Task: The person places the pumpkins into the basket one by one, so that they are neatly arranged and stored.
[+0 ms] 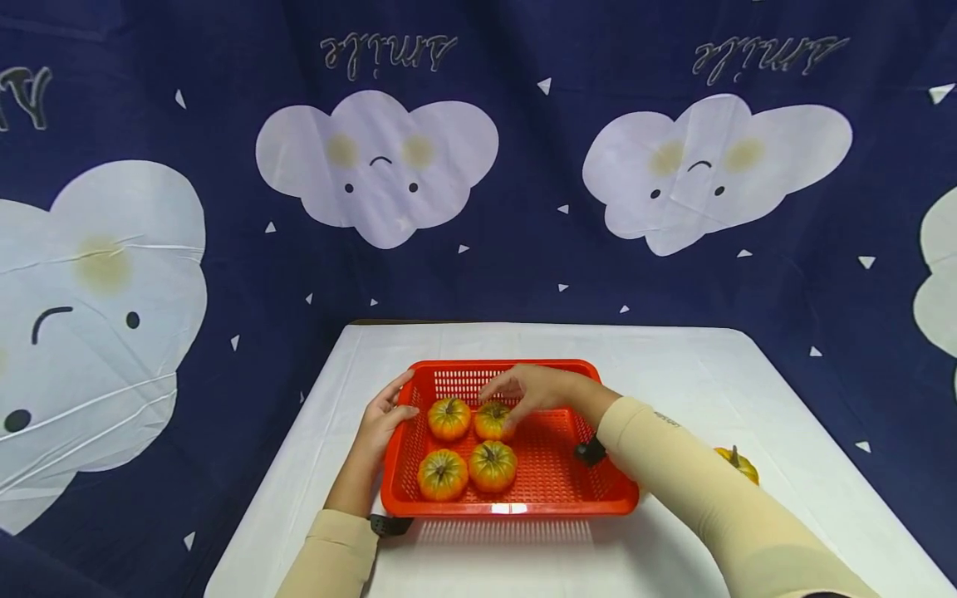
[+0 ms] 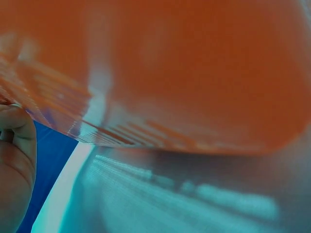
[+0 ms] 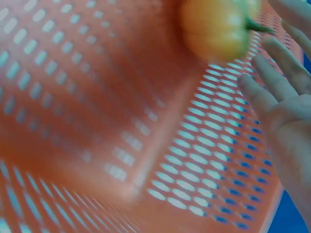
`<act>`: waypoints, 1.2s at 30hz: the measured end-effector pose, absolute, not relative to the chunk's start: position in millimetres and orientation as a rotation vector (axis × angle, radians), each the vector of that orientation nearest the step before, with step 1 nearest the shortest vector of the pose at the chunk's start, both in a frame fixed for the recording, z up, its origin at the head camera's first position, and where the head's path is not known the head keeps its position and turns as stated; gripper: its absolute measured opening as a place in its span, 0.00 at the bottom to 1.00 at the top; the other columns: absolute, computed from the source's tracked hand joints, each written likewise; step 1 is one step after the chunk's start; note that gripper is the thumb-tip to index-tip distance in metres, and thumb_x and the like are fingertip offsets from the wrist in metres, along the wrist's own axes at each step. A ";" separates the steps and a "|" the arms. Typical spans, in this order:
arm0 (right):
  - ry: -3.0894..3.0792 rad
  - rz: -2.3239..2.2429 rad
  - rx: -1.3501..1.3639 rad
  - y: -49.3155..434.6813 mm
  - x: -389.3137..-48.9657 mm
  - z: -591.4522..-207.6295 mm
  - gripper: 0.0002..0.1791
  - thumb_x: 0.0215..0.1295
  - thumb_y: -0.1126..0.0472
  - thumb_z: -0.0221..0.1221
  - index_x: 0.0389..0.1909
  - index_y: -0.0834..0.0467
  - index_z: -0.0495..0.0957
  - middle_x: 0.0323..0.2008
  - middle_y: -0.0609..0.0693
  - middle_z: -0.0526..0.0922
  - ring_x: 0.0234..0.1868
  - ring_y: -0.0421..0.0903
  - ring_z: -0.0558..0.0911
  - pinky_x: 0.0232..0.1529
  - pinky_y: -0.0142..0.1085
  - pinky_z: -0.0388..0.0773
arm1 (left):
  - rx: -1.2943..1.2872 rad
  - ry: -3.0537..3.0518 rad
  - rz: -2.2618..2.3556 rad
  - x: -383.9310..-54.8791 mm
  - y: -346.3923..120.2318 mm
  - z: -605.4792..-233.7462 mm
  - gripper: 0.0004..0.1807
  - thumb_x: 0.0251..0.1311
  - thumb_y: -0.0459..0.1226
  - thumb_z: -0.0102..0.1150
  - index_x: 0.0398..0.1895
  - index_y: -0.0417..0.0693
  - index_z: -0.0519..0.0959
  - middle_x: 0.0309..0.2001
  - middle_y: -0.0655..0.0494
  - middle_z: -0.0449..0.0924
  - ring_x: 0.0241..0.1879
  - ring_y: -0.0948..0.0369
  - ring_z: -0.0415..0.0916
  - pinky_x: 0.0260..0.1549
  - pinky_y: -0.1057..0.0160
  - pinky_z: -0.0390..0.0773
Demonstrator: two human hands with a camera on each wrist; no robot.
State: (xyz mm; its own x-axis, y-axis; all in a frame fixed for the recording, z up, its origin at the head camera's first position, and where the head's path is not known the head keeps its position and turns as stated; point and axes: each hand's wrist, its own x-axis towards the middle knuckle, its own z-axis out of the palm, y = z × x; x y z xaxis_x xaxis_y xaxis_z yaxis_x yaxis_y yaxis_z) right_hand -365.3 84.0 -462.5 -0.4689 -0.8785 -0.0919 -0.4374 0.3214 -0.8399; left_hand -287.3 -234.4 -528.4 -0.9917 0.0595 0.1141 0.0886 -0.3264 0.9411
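A red plastic basket (image 1: 516, 509) with slotted walls sits on the white table, several small orange-and-green pumpkins in its left half. My left hand (image 1: 384, 422) grips the basket's left rim, thumb over the edge; the left wrist view shows part of this hand (image 2: 17, 160) against the basket wall (image 2: 194, 73). Over the back pumpkin (image 1: 493, 421) nearer the middle, my right hand (image 1: 538, 388) reaches down with thumb and fingers apart. In the right wrist view, the fingers of this hand (image 3: 286, 102) extend beside a pumpkin (image 3: 216, 29), without a visible grip.
Another pumpkin (image 1: 738, 463) lies on the table (image 1: 673, 365) to the right of the basket, partly hidden by my right sleeve (image 1: 695, 473). A dark blue curtain (image 1: 523, 282) with cloud prints hangs behind the table.
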 end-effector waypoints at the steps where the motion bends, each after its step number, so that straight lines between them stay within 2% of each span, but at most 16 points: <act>1: 2.048 -1.055 -1.161 87.4 -365.4 -456.8 0.34 0.61 0.71 0.73 0.69 0.67 0.76 0.69 0.60 0.76 0.73 0.49 0.70 0.75 0.46 0.63 | -0.196 -1.815 -2.536 -287.4 -234.0 -528.7 0.40 0.60 0.18 0.54 0.79 0.40 0.66 0.71 0.34 0.68 0.63 0.39 0.73 0.51 0.51 0.85; 5: 2.103 -1.111 -1.173 109.6 -367.4 -426.5 0.34 0.61 0.69 0.74 0.70 0.65 0.76 0.69 0.58 0.76 0.73 0.50 0.70 0.76 0.46 0.62 | -0.174 -1.837 -2.524 -287.6 -234.0 -529.4 0.39 0.62 0.18 0.54 0.79 0.42 0.67 0.70 0.34 0.69 0.62 0.39 0.73 0.53 0.48 0.84; 7: 2.159 -1.147 -1.188 128.8 -368.2 -409.9 0.34 0.61 0.67 0.75 0.69 0.63 0.77 0.69 0.58 0.77 0.73 0.53 0.70 0.75 0.49 0.63 | -0.161 -1.854 -2.518 -287.2 -234.5 -529.4 0.39 0.64 0.19 0.53 0.79 0.43 0.67 0.70 0.34 0.69 0.62 0.39 0.74 0.53 0.47 0.83; 11: 2.295 -1.234 -1.124 183.1 -366.8 -384.8 0.34 0.62 0.65 0.75 0.69 0.61 0.78 0.70 0.58 0.76 0.73 0.58 0.69 0.73 0.54 0.65 | -0.154 -1.876 -2.530 -286.5 -234.9 -528.5 0.38 0.67 0.20 0.52 0.80 0.45 0.65 0.71 0.35 0.68 0.64 0.39 0.73 0.54 0.45 0.82; 14: 2.384 -1.294 -0.967 228.3 -363.6 -380.5 0.34 0.62 0.64 0.75 0.69 0.60 0.78 0.70 0.59 0.75 0.74 0.61 0.67 0.71 0.55 0.66 | -0.153 -1.881 -2.544 -286.7 -235.2 -527.1 0.37 0.68 0.20 0.52 0.81 0.46 0.65 0.71 0.35 0.67 0.65 0.39 0.72 0.56 0.44 0.81; 19: 2.456 -1.282 -0.772 288.4 -354.3 -404.8 0.33 0.64 0.64 0.74 0.69 0.63 0.77 0.71 0.62 0.73 0.74 0.63 0.66 0.72 0.56 0.62 | -0.144 -1.895 -2.532 -285.7 -235.1 -525.3 0.37 0.67 0.21 0.52 0.81 0.47 0.65 0.71 0.36 0.68 0.64 0.40 0.73 0.55 0.44 0.81; 21: 2.415 -1.271 -0.767 305.7 -346.5 -421.4 0.31 0.64 0.64 0.73 0.68 0.63 0.78 0.71 0.63 0.72 0.74 0.63 0.67 0.73 0.53 0.62 | -0.150 -1.896 -2.537 -286.1 -233.6 -526.2 0.38 0.67 0.20 0.52 0.81 0.46 0.65 0.72 0.36 0.67 0.64 0.40 0.73 0.55 0.44 0.81; 24: 2.308 -1.267 -0.810 319.2 -332.9 -444.8 0.28 0.63 0.65 0.74 0.65 0.61 0.82 0.71 0.65 0.72 0.72 0.56 0.71 0.72 0.47 0.65 | -0.154 -1.891 -2.539 -286.8 -232.9 -527.0 0.38 0.67 0.20 0.52 0.81 0.45 0.65 0.72 0.35 0.67 0.64 0.40 0.73 0.56 0.45 0.81; 27: 2.178 -1.251 -0.835 322.8 -320.5 -465.1 0.28 0.62 0.66 0.74 0.64 0.60 0.83 0.71 0.68 0.71 0.71 0.45 0.73 0.72 0.41 0.67 | -0.144 -1.902 -2.524 -286.5 -233.2 -528.3 0.37 0.67 0.20 0.52 0.80 0.45 0.65 0.72 0.35 0.68 0.64 0.39 0.73 0.55 0.45 0.82; 29: 2.093 -1.238 -0.855 321.8 -314.6 -475.2 0.30 0.61 0.68 0.73 0.66 0.62 0.81 0.72 0.69 0.69 0.71 0.42 0.72 0.74 0.47 0.64 | -0.148 -1.909 -2.517 -285.9 -234.0 -528.4 0.37 0.67 0.21 0.52 0.81 0.45 0.65 0.72 0.36 0.68 0.65 0.38 0.73 0.54 0.45 0.82; 31: 2.024 -1.213 -0.876 319.7 -311.2 -482.6 0.32 0.61 0.68 0.72 0.68 0.63 0.79 0.73 0.65 0.70 0.72 0.40 0.70 0.75 0.53 0.61 | -0.150 -1.910 -2.510 -285.4 -234.3 -528.1 0.37 0.67 0.21 0.52 0.80 0.45 0.65 0.72 0.36 0.68 0.65 0.38 0.72 0.54 0.45 0.82; 33: 1.970 -1.192 -0.902 316.0 -308.6 -487.6 0.34 0.61 0.69 0.72 0.70 0.62 0.77 0.72 0.61 0.72 0.73 0.42 0.69 0.75 0.61 0.55 | -0.147 -1.913 -2.501 -285.0 -234.1 -527.7 0.37 0.67 0.21 0.52 0.80 0.45 0.65 0.72 0.36 0.68 0.64 0.38 0.72 0.54 0.45 0.82; 36: 1.923 -1.183 -0.908 309.0 -305.3 -491.2 0.36 0.60 0.70 0.72 0.71 0.59 0.77 0.72 0.56 0.73 0.74 0.47 0.68 0.74 0.66 0.52 | -0.132 -1.921 -2.485 -284.4 -233.2 -526.6 0.37 0.67 0.21 0.52 0.80 0.44 0.65 0.71 0.34 0.68 0.63 0.39 0.74 0.53 0.45 0.82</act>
State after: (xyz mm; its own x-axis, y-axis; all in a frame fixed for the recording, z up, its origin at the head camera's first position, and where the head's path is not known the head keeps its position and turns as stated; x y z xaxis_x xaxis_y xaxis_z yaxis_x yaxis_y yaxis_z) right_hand -305.3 309.0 -491.2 -0.5144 -0.8351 -0.1947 -0.2024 0.3389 -0.9188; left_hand -284.4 -233.2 -526.6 -0.9965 0.0526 0.0656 0.0502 -0.2533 0.9661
